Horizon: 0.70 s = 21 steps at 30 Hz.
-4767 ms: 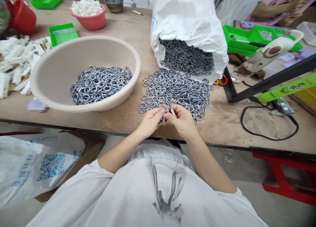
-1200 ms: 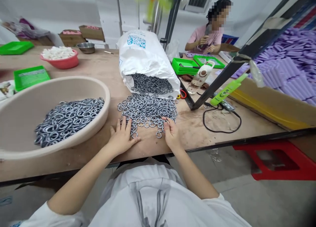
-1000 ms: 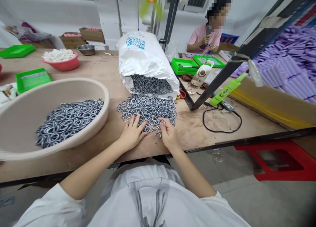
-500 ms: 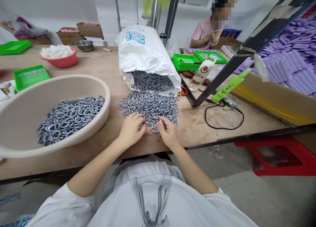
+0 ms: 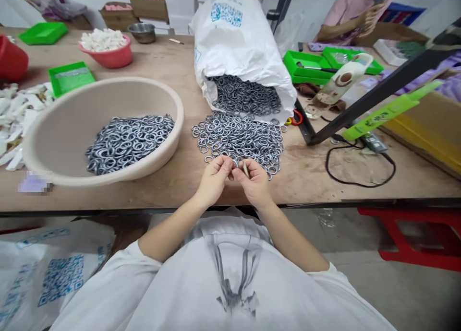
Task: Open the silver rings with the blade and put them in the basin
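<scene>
My left hand is closed in a pinch at the near edge of a pile of grey rings. One grey ring shows between its fingertips and those of my right hand. A thin, pale, stick-like tool pokes up from the closed fingers of my right hand; most of it is hidden. Behind the pile, a white sack lies on its side, its mouth spilling more rings. To the left stands a large beige basin with many grey rings heaped inside.
A black metal frame post slants up at the right, near a lime-green packet and a black cable. A bottle leans by green trays. White pieces lie far left. Across the table sits a person.
My hands have come together over the near edge of the pile, with a ring now between the fingertips. The view has shifted, so the table's contents appear higher and farther right.
</scene>
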Tool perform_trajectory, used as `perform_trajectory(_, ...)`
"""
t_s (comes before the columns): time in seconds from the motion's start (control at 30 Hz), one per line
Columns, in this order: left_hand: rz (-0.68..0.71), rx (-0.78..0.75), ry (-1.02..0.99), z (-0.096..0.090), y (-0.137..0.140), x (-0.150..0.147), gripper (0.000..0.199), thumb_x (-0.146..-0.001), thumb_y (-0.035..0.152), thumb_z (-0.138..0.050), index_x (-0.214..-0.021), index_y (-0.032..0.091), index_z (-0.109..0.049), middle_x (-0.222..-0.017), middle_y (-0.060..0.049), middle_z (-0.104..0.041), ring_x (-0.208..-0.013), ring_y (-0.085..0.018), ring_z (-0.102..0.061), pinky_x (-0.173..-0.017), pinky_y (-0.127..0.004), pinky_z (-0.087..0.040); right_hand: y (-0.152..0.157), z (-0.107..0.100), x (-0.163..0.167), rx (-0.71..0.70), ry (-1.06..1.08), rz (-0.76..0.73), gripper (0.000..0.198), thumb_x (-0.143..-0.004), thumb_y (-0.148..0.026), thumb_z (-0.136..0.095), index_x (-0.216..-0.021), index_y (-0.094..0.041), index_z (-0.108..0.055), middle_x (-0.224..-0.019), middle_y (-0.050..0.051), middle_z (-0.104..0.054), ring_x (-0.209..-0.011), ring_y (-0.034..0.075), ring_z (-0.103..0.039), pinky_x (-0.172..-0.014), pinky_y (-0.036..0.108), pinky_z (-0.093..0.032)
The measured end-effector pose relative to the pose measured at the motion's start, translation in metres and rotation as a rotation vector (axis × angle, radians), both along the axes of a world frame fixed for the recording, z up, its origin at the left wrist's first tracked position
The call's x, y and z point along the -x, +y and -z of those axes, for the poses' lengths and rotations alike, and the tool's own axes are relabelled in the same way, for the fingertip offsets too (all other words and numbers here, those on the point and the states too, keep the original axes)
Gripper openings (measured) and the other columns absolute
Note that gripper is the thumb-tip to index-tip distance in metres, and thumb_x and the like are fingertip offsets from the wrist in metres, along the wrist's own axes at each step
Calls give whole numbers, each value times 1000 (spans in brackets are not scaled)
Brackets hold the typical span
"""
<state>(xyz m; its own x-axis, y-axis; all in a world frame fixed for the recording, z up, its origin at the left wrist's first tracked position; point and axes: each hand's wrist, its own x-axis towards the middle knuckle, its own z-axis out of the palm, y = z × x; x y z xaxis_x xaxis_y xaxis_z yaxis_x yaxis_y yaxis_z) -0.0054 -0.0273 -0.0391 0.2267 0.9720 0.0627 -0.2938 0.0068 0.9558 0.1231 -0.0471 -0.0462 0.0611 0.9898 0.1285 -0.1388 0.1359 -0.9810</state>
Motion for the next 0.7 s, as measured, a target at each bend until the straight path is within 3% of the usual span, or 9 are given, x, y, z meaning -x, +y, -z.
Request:
perform_trajectory(0.1, 62, 58, -62, -3, -3, -1, 44, -79, 57, -72, -75, 16, -57, -67, 3, -50, -58, -8, -44, -55, -20, -39, -1, -1, -4, -20, -38, -45, 40, -72, -54, -80, -94, -24, -65, -64, -6, -50, -56, 11, -48, -57, 27, -49)
perform_trajectory(0.23, 156, 216, -149, -6, -9, -1, 49, -75, 60, -74, -72, 16, -53, -64, 3, -49, -55, -7, -43, -51, -19, -35, -2, -1, -2, -26, -26, -77, 43, -72, -51, -81, -102, -25, -65, -69, -4, -56, -56, 11, -53, -55, 28, -53)
perform_trajectory(0.43, 155, 268, -172, -1, -13, -2, 49, -73, 59, -76, -74, 16, -54, -60, 5, -44, -51, -6, -37, -49, -18, -32, 1, -2, 3, 12, -31, -59, 38, -79, -58, -71, -90, -24, -59, -63, -5, -59, -51, 13, -57, -50, 27, -50)
perform_trajectory(0.57, 148, 272, -196, -2, -13, 0, 50, -76, 59, -73, -67, 17, -47, -58, 5, -41, -50, -5, -33, -49, -18, -33, -3, -8, -9, -142, -344, 1, 39, -88, -62, -59, -87, -22, -60, -69, -1, -61, -59, 13, -55, -57, 27, -45)
perform_trajectory(0.7, 141, 312, -273, -3, -12, 1, 50, -73, 56, -77, -67, 17, -47, -56, 6, -38, -50, -5, -30, -45, -15, -26, -14, -11, -14, -330, -749, 5, 39, -98, -52, -47, -81, -21, -62, -72, 2, -63, -66, 14, -55, -62, 28, -40)
